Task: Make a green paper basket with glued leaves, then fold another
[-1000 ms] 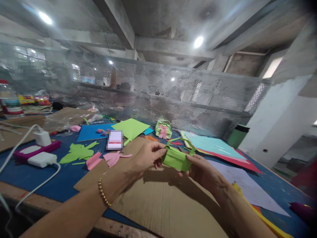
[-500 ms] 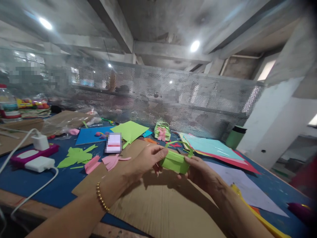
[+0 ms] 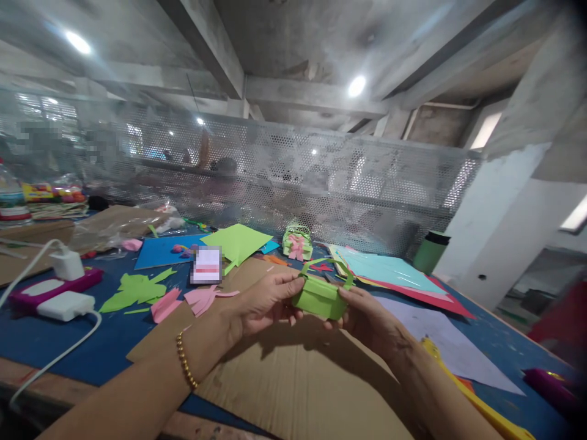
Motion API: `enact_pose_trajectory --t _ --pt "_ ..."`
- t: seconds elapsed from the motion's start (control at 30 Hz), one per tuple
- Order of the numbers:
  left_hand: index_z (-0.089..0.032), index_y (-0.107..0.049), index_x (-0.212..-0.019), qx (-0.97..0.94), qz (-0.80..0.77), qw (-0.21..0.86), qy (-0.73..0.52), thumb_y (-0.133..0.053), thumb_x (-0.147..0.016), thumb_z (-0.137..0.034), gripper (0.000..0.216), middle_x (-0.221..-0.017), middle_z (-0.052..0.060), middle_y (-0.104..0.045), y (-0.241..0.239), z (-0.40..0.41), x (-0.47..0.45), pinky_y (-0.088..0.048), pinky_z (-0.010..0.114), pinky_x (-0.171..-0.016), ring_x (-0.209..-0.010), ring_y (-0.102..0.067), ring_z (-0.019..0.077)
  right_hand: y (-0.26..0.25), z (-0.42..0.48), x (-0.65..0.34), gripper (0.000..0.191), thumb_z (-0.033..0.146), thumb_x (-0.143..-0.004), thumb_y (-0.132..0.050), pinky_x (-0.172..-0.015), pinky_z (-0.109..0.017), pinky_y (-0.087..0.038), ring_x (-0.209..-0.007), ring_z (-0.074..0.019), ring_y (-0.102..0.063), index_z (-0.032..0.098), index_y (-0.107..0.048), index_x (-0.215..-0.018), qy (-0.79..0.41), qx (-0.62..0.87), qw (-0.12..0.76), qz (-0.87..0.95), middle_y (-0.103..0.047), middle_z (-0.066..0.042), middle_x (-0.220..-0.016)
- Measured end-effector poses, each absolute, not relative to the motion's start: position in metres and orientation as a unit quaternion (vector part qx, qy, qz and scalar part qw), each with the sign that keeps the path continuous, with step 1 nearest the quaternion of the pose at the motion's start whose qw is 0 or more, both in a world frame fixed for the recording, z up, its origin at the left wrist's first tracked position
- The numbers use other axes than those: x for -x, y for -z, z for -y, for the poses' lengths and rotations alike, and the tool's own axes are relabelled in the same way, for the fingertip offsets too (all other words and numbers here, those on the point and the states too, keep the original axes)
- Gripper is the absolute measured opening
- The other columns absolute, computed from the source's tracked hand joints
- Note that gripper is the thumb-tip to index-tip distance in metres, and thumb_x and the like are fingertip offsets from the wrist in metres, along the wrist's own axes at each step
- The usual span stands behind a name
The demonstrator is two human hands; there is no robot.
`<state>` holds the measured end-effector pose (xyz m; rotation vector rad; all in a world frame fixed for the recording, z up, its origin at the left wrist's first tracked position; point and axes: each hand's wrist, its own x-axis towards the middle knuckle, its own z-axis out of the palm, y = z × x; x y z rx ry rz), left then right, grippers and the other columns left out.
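A small green paper handbag (image 3: 320, 297) with a strip handle arching over its top is held above the cardboard sheet (image 3: 293, 379). On its left end, my left hand (image 3: 270, 299) is closed, thumb at the upper corner. My right hand (image 3: 367, 308) pinches the right end, its fingers curled underneath and partly hidden. Beyond the hands, another green paper bag (image 3: 297, 243) with a pink bow stands near the mesh screen. Pink paper cutouts (image 3: 204, 299) and green paper scraps (image 3: 137, 288) lie to the left of my left hand.
At left is a purple power strip (image 3: 57, 290) with white plugs and cables. Coloured paper sheets (image 3: 389, 272) and a green bottle (image 3: 431, 252) stand right of the middle. A perforated metal screen (image 3: 257, 177) closes the table's far side. A yellow tool (image 3: 458, 385) lies beside my right forearm.
The view has shifted slightly, so everything appears a little further left. Both hands keep hold of the green paper handbag, which looks tilted slightly differently.
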<state>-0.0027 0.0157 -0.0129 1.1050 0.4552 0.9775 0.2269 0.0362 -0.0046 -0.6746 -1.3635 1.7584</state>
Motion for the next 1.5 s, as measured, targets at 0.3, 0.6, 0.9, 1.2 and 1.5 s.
enact_pose_trajectory --t 0.3,0.6,0.9,1.2,1.5 --pt "-0.013 -0.064 -0.101 -0.484 -0.196 0.736 -0.431 -0.090 -0.070 -0.044 0.050 -0.085 0.005 -0.067 0.0126 -0.0152 0.0052 -0.045 0.021 -0.049 -0.058 -0.064 0.0114 0.0032 -0.0338 -0.2251 0.033 0.030 -0.081 -0.080 -0.062 -0.031 -0.064 -0.060 -0.0147 -0.068 0.015 -0.075 -0.111 -0.693 0.267 0.400 0.537 -0.079 -0.011 -0.097" --pt "-0.012 -0.063 -0.103 -0.502 -0.196 0.725 -0.428 -0.088 -0.073 -0.042 0.049 -0.081 0.004 -0.066 0.0163 -0.0192 0.0091 -0.046 0.022 -0.052 -0.061 -0.065 0.0126 0.0023 -0.0337 -0.2261 0.039 0.031 -0.082 -0.079 -0.063 -0.032 -0.064 -0.069 -0.0191 -0.073 0.016 -0.073 -0.117 -0.689 0.266 0.393 0.548 -0.079 -0.013 -0.101" --pt "-0.017 -0.056 -0.092 -0.522 -0.211 0.691 -0.452 -0.083 -0.079 -0.042 0.040 -0.076 0.002 -0.064 0.0169 -0.0189 0.0099 -0.041 0.020 -0.048 -0.060 -0.065 0.0123 0.0027 -0.0343 -0.2267 0.033 0.029 -0.086 -0.075 -0.066 -0.032 -0.065 -0.082 -0.0228 -0.076 0.016 -0.073 -0.116 -0.687 0.268 0.392 0.550 -0.079 -0.013 -0.103" --pt "-0.016 -0.055 -0.085 -0.540 -0.231 0.661 -0.467 -0.081 -0.080 -0.041 0.036 -0.069 0.002 -0.065 0.0157 -0.0196 0.0106 -0.045 0.020 -0.051 -0.057 -0.065 0.0122 0.0050 -0.0374 -0.2278 0.032 0.031 -0.086 -0.076 -0.064 -0.031 -0.065 -0.074 -0.0201 -0.075 0.016 -0.074 -0.115 -0.684 0.263 0.394 0.555 -0.079 -0.012 -0.100" --pt "-0.016 -0.056 -0.080 -0.549 -0.242 0.635 -0.488 -0.081 -0.078 -0.043 0.037 -0.066 0.002 -0.066 0.0149 -0.0181 0.0083 -0.048 0.022 -0.052 -0.055 -0.065 0.0126 0.0043 -0.0379 -0.2274 0.032 0.033 -0.085 -0.077 -0.063 -0.030 -0.064 -0.073 -0.0198 -0.074 0.017 -0.075 -0.112 -0.677 0.270 0.393 0.561 -0.079 -0.012 -0.101"
